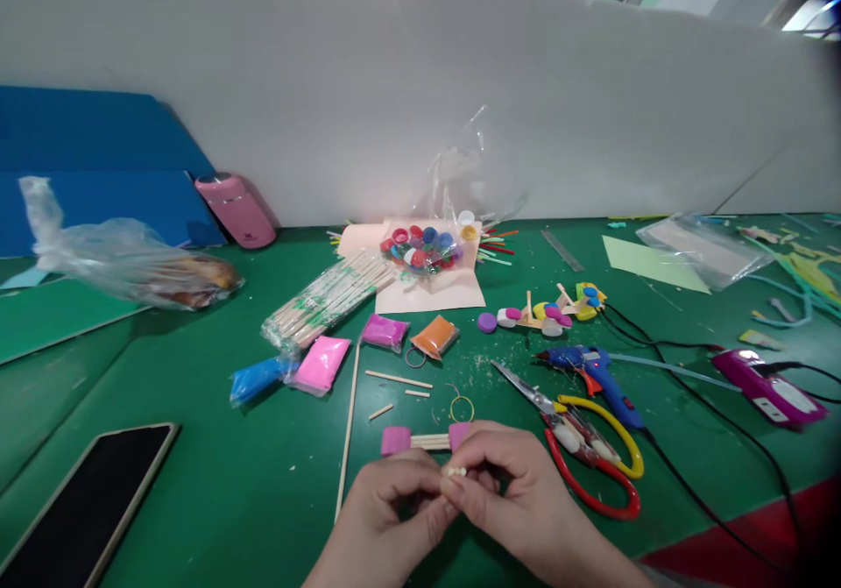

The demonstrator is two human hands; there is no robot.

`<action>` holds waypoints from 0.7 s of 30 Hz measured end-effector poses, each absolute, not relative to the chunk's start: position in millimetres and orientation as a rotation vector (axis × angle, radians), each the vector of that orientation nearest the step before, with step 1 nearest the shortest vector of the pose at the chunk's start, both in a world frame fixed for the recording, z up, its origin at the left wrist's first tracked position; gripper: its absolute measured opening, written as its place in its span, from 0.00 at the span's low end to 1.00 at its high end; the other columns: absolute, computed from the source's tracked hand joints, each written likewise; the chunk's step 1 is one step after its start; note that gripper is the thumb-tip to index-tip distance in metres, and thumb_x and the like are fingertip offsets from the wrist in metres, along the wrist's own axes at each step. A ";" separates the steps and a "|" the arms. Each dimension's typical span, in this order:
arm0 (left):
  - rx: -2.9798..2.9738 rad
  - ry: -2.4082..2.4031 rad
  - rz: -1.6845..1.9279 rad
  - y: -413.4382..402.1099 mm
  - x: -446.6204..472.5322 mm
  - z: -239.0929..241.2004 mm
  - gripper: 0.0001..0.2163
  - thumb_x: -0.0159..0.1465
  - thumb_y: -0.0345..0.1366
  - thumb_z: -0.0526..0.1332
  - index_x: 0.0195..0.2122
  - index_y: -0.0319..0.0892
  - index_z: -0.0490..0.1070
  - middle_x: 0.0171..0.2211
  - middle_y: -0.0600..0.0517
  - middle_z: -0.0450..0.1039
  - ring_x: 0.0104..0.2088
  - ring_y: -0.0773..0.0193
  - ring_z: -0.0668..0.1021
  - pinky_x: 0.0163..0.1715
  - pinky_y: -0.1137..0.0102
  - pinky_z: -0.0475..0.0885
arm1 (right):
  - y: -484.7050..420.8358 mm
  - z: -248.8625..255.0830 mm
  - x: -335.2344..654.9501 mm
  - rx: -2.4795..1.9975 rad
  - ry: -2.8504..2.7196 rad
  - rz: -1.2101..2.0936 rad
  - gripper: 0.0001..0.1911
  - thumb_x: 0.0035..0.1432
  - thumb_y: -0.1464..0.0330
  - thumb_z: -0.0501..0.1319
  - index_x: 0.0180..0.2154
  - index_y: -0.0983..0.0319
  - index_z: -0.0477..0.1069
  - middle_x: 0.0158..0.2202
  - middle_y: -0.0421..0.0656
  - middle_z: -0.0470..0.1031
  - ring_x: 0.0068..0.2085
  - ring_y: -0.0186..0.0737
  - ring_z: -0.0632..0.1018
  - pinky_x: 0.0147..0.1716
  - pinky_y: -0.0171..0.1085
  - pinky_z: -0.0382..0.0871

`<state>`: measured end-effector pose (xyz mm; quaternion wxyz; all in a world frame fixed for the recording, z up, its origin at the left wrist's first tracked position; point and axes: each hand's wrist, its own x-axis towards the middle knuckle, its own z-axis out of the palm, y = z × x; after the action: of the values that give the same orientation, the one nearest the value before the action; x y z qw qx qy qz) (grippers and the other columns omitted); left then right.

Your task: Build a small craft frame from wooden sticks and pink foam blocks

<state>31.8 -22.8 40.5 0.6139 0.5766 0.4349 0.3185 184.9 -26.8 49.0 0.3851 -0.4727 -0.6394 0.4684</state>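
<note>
1. A green table is spreading under everything.
2. A dark-screened phone is lying at the near left.
3. The right hand is bending inward, thumb and finger pinching a small bundle; the left hand is meeting it, fingertips touching. Whether the left fingers are also gripping, I cannot tell.
4. A clear pack of sticks is lying slantwise beyond the hands, to the left.
5. Scissors with red and yellow handles are resting just right of the right hand, and a blue glue gun is lying just beyond them.
6. A heap of bottle caps is sitting on pale paper at the back.
7. Pink, blue, magenta and orange packets are lying between the stick pack and the hands.
8. A pink-ended stick piece is lying just beyond the fingers, the right hand partly covering one end.
9. A yellow band is lying near that piece.
10. The small bundle of pale stick ends is showing between the fingertips, above the table.
</note>
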 end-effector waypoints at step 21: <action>1.301 1.037 0.583 -48.4 36.7 33.9 0.09 0.55 0.38 0.60 0.25 0.41 0.78 0.23 0.48 0.76 0.25 0.64 0.73 0.27 0.74 0.65 | -52.0 36.1 192.4 -1.230 -1.796 1.112 0.11 0.52 0.69 0.57 0.23 0.65 0.74 0.18 0.40 0.64 0.20 0.31 0.65 0.19 0.30 0.58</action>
<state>36.7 -48.4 33.9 0.6362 0.5693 0.4539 0.2552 192.4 -52.0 36.1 0.3416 -0.4728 -0.6906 0.4276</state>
